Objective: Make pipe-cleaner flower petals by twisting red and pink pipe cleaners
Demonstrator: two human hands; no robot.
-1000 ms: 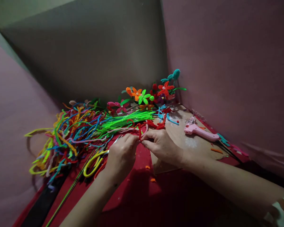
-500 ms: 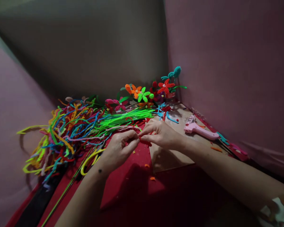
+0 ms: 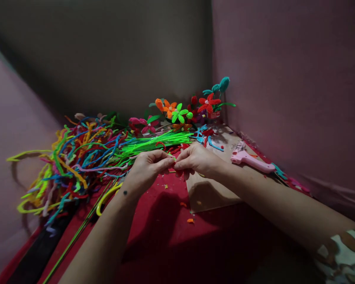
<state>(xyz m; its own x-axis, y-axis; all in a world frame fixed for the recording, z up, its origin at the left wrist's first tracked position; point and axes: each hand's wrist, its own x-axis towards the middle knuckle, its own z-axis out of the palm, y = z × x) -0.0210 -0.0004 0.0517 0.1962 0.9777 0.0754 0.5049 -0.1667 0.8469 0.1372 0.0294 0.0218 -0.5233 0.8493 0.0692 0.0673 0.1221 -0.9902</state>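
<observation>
My left hand and my right hand meet fingertip to fingertip above the red tabletop. Both are closed in a pinch. Between the tips shows a tiny bit of yellow-green pipe cleaner; the fingers hide the rest of it. A thin stem-like line shows just beyond my right fingers. Behind the hands lies a bundle of bright green pipe cleaners, with short red pieces close to my fingers.
A big tangle of coloured pipe cleaners spreads at the left. Finished fuzzy flowers stand along the back wall. To the right, a pink glue gun rests on a brown board. Orange scraps lie in front.
My fingertips have drawn closer together, and my left hand has turned slightly upward. The red piece seen below the fingers before is now hidden. The view has shifted a little.
</observation>
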